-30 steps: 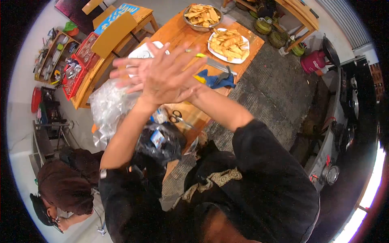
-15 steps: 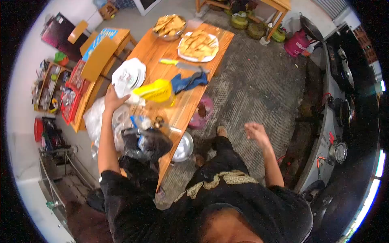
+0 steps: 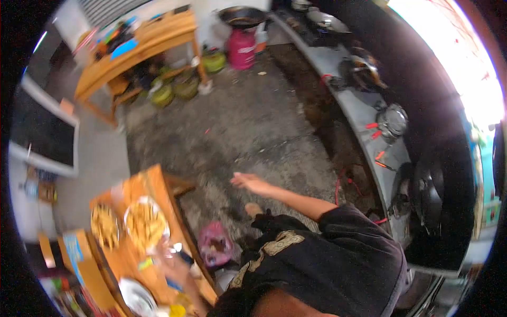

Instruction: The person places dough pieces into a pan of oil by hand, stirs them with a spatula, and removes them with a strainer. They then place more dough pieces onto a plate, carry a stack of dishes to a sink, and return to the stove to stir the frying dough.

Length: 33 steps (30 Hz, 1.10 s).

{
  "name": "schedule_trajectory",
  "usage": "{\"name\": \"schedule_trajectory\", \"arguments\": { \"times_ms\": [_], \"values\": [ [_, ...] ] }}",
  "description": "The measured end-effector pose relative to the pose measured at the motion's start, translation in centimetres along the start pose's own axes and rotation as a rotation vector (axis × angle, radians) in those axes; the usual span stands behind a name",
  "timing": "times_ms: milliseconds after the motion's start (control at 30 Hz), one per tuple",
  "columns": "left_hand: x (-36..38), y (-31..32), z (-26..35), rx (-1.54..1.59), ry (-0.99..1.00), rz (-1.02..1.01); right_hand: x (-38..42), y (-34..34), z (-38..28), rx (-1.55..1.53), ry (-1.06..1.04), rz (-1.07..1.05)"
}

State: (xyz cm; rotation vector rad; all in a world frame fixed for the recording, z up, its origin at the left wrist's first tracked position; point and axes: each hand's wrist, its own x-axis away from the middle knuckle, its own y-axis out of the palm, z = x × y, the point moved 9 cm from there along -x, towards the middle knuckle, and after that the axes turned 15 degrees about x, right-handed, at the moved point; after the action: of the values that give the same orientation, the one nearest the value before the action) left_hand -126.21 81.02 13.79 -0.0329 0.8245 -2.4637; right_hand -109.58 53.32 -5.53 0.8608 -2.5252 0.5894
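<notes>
My left hand (image 3: 171, 268) is over the wooden table (image 3: 150, 177), beside the plate (image 3: 167, 232) of flat golden fried pieces (image 3: 143, 224). Motion smears its fingers, so whether anything is in them cannot be told. Close to it lie a knife's yellow-green handle (image 3: 146, 263) and a dark blue cloth (image 3: 185, 258), partly covered by the hand and forearm. My right hand (image 3: 251, 183) is in the air above the concrete floor, fingers stretched out, holding nothing. A metal bowl of similar fried pieces (image 3: 105, 226) stands left of the plate.
White plates (image 3: 136, 297) sit lower on the table. Beside the table a pink plastic bag (image 3: 215, 244) rests on the floor. Along the right runs a counter (image 3: 353, 113) with pans and a stove. Gas cylinders (image 3: 161, 94) stand under another wooden table (image 3: 158, 31).
The view has swung right, toward the counter and floor. My left hand has left the white plates for the knife and cloth area. My right hand has gone from curled to stretched out.
</notes>
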Motion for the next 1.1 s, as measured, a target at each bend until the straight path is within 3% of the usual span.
{"name": "schedule_trajectory", "arguments": {
  "times_ms": [33, 67, 100, 133, 200, 233, 300, 333, 400, 433, 467, 533, 567, 600, 633, 667, 700, 733, 767, 800, 833, 867, 900, 933, 967, 1067, 1100],
  "values": [
    [-1.9, 8.5, 1.8, -0.306, 0.046, -0.271, -1.7, -0.2, -2.7, -0.152, -0.065, -0.056],
    [-3.3, 12.8, 7.6, 0.267, 0.399, -0.218, -4.4, 1.0, -3.4, -0.313, -0.049, -0.165],
    [-4.1, 18.5, 11.6, 0.145, 0.572, -0.345, -4.7, 1.6, -6.5, -0.554, -0.064, -0.281],
    [-4.5, 22.8, 13.9, 0.013, 0.746, -0.465, -4.8, 3.4, -10.1, -0.949, -0.091, -0.559],
    [-8.4, 25.7, 10.7, -0.038, 0.753, -0.277, -6.8, 2.0, -13.4, -1.101, -0.421, -0.692],
    [-10.9, 26.4, 8.6, -0.065, 0.763, -0.189, -7.8, -0.6, -14.3, -1.022, -0.319, -0.547],
    [-18.0, 29.7, 0.3, 0.504, 0.099, -0.385, -5.9, -7.1, -16.8, -0.876, -0.094, -0.256],
    [-20.0, 31.4, -3.0, 0.781, -0.252, -0.379, -6.2, -8.9, -18.8, -0.830, -0.196, -0.282],
    [-21.8, 36.7, -3.5, 1.285, -0.599, -0.587, -7.6, -12.6, -22.2, -0.704, -0.409, -0.333],
    [-22.2, 39.5, -1.6, 1.535, -0.736, -0.739, -9.6, -14.7, -22.7, -0.259, -0.484, -0.046],
    [-22.8, 42.2, 1.1, 1.750, -0.799, -0.934, -10.8, -16.9, -23.7, 0.284, -0.709, 0.324],
    [-25.2, 46.3, 6.8, 2.044, -0.858, -1.308, -14.3, -17.8, -22.9, 0.778, -0.871, 0.618],
    [-27.5, 48.5, 9.1, 2.056, -0.924, -1.345, -16.7, -20.5, -21.2, 0.742, -0.852, 0.643],
    [-29.8, 50.6, 11.0, 2.017, -1.015, -1.334, -18.4, -23.1, -19.0, 0.696, -0.828, 0.669],
    [-32.5, 51.1, 13.1, 1.903, -1.235, -1.092, -19.2, -25.7, -17.6, 0.642, -0.802, 0.702],
    [-35.2, 51.1, 15.1, 1.771, -1.409, -0.835, -20.4, -29.1, -15.7, 0.725, -0.571, 0.619],
    [-38.4, 52.1, 16.6, 1.815, -1.083, -1.173, -19.5, -32.6, -13.9, 0.777, -0.498, 0.809],
    [-41.5, 52.6, 19.7, 1.887, -1.134, -0.989, -20.7, -34.6, -7.9, 0.771, -0.179, 0.799],
    [-44.5, 54.1, 21.1, 1.985, -1.083, -1.072, -22.8, -36.2, 2.0, 0.610, 0.343, 0.525],
    [-48.2, 55.6, 22.3, 2.089, -1.021, -1.154, -23.0, -38.3, 9.7, 0.350, 0.438, 0.641],
    [-51.2, 57.6, 22.6, 2.023, -0.946, -1.114, -19.7, -42.2, 6.6, 0.523, 0.406, 0.732],
    [-53.9, 59.9, 22.7, 1.964, -0.875, -1.065, -18.8, -45.2, 10.1, 0.624, 0.435, 0.910],
    [-56.9, 63.0, 20.0, 1.851, -0.870, -0.801, -18.5, -48.3, 13.1, 0.453, 0.450, 0.901],
    [-59.3, 66.7, 16.5, 1.715, -0.869, -0.707, -17.5, -52.1, 14.0, 0.398, 0.502, 0.943],
    [-59.8, 69.2, 14.7, 1.691, -0.925, -0.637, -16.8, -56.0, 14.5, 0.333, 0.551, 0.985],
    [-60.5, 76.6, 9.3, 1.658, -1.116, -0.450, -16.5, -69.8, 15.6, 0.399, 0.446, 1.294],
    [-60.3, 78.6, 6.1, 1.578, -1.137, -0.378, -15.7, -74.5, 13.0, 0.406, 0.453, 1.391]
  ]
}}
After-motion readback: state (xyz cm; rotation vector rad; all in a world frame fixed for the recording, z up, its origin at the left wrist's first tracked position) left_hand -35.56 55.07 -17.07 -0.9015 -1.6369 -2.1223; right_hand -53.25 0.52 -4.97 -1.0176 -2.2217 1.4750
